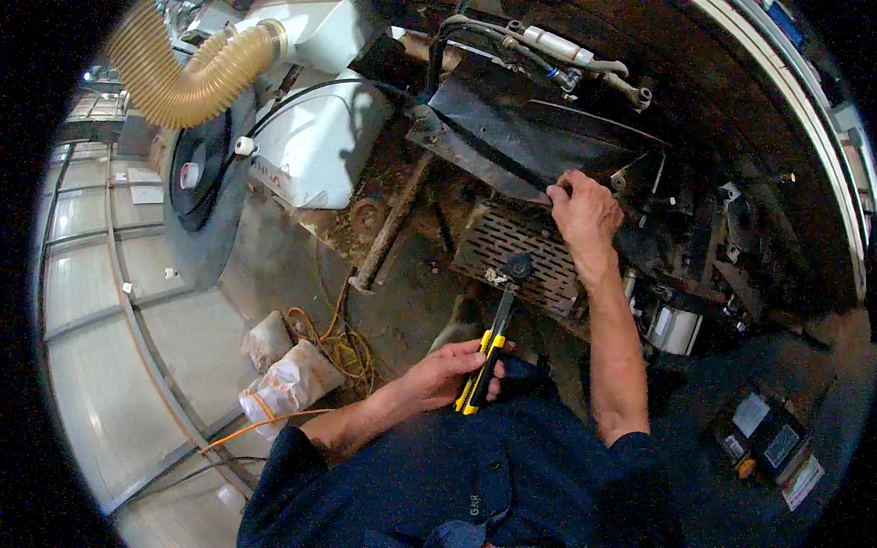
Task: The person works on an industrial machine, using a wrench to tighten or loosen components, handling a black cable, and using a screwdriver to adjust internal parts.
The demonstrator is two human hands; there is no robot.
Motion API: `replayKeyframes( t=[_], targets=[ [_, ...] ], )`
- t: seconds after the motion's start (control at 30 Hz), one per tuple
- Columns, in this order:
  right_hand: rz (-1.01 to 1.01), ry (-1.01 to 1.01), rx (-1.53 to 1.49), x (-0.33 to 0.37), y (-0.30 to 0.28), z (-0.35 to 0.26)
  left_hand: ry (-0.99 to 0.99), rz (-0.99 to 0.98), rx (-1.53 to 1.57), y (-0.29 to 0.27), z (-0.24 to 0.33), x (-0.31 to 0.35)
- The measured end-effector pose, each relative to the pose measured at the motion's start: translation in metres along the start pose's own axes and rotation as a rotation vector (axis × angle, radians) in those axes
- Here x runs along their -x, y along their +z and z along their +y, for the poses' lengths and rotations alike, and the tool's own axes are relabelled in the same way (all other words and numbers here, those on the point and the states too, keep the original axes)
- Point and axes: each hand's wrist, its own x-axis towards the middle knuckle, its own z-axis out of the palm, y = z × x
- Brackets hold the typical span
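My left hand [440,374] is closed around a yellow and black utility knife [472,388], whose long grey blade points up and away from me. The blade's tip lies close to a round black knob [518,265] over a slotted metal step plate [534,239]. Farther up, my right hand [585,212] pinches the end of a narrow black strip [498,157]. That strip runs up and left across a dark, bent panel [539,114]. The fingertips hide the strip's pinched end.
At upper left are a ribbed tan hose [196,87] and white tank-like parts [315,137]. Orange cord [352,352] and white bags [292,374] lie on the floor at left. A rusty bar [393,224] slants beside the step. Hoses with fittings [557,46] hang above the panel.
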Motion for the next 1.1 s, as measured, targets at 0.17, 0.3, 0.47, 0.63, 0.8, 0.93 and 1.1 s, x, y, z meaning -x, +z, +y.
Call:
replayKeyframes(
  t=[0.17, 0.3, 0.47, 0.63, 0.8, 0.93, 1.1],
  targets=[
    [0.067, -0.087, -0.041, -0.003, 0.007, 0.009, 0.154, 0.022, -0.187, 0.008, 0.004, 0.000],
    [0.052, -0.042, -0.074, -0.007, 0.011, 0.010, 0.362, 0.292, -0.788, 0.009, 0.046, -0.017],
    [0.042, -0.143, 0.011, -0.017, 0.010, 0.011, 0.630, 0.521, -1.518, 0.023, 0.092, -0.074],
    [-0.089, -0.031, 0.070, -0.021, 0.002, -0.001, 0.672, 0.549, -1.854, 0.016, 0.119, -0.116],
    [-0.256, 0.321, 0.139, -0.033, 0.003, -0.007, 0.567, 0.616, -2.063, 0.030, 0.119, -0.118],
    [-0.256, 0.323, 0.132, -0.034, 0.003, -0.005, 0.734, 0.612, -2.200, 0.025, 0.123, -0.125],
    [-0.232, 0.284, 0.091, -0.032, 0.003, -0.004, 0.720, 0.616, -2.261, 0.026, 0.128, -0.132]
  ],
)
